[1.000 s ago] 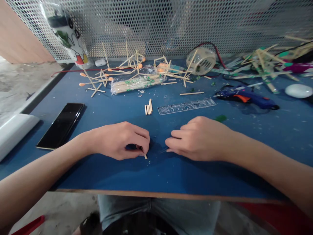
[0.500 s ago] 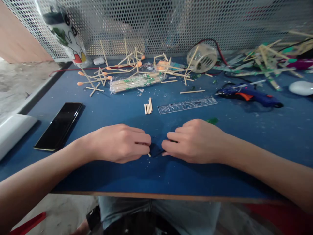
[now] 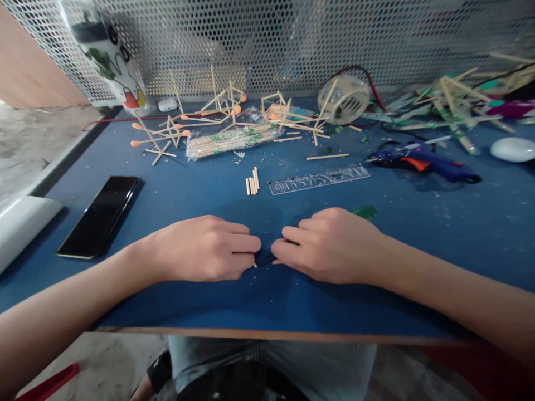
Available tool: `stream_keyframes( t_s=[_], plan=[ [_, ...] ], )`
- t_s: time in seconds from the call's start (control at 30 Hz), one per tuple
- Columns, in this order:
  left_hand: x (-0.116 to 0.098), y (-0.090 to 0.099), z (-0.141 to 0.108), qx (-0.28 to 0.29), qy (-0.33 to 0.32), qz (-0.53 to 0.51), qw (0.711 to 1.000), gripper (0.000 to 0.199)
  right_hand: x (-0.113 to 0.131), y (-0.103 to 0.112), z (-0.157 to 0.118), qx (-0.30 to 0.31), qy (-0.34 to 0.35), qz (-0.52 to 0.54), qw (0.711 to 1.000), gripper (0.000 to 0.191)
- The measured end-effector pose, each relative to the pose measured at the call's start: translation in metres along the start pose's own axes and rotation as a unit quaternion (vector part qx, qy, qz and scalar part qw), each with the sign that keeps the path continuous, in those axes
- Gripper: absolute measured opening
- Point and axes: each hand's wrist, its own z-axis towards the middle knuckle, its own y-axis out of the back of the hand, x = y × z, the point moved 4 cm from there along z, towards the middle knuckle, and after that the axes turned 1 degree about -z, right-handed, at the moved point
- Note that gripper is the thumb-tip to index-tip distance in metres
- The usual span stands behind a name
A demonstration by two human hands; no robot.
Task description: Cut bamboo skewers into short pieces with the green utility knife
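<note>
My left hand [image 3: 211, 249] is closed on a small wooden stick [image 3: 255, 265], whose tip shows under the fingertips. Facing it, my right hand [image 3: 328, 245] has its fingers curled round a thin dark object [image 3: 266, 260] that reaches toward the stick; most of it is hidden, and I cannot tell exactly what it is. Both hands rest low over the blue table [image 3: 188, 306], a small gap between them. Beyond them lie several short cut sticks [image 3: 252, 182] side by side and a clear ruler [image 3: 320, 179].
A phone [image 3: 100, 216] and a white object [image 3: 25, 225] lie at left. Stick structures [image 3: 167, 133], bagged sticks [image 3: 232, 141] and a clear cup [image 3: 343, 100] line the back. A blue glue gun [image 3: 430, 160] and white mouse-like object [image 3: 513, 150] are at right.
My hands have come slightly closer together, and the fingers of both have shifted a little. The loose things on the table keep their places; the view has moved slightly.
</note>
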Motion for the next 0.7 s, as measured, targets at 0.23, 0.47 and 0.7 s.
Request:
stream_keyframes(
  t_s=[0.23,0.47,0.7],
  plan=[
    [0.001,0.000,-0.001,-0.011,-0.005,-0.005,1.000,0.033,-0.009,0.006,0.000,0.037,0.000,0.017,0.999,0.021],
    [0.003,0.001,-0.002,-0.014,-0.001,0.001,1.000,0.035,-0.071,0.009,-0.012,-0.039,-0.151,0.071,0.985,0.037],
    [0.007,0.001,-0.006,-0.021,0.026,-0.034,0.999,0.023,-0.092,-0.019,-0.017,0.035,-0.287,0.053,0.956,0.058]
  ],
)
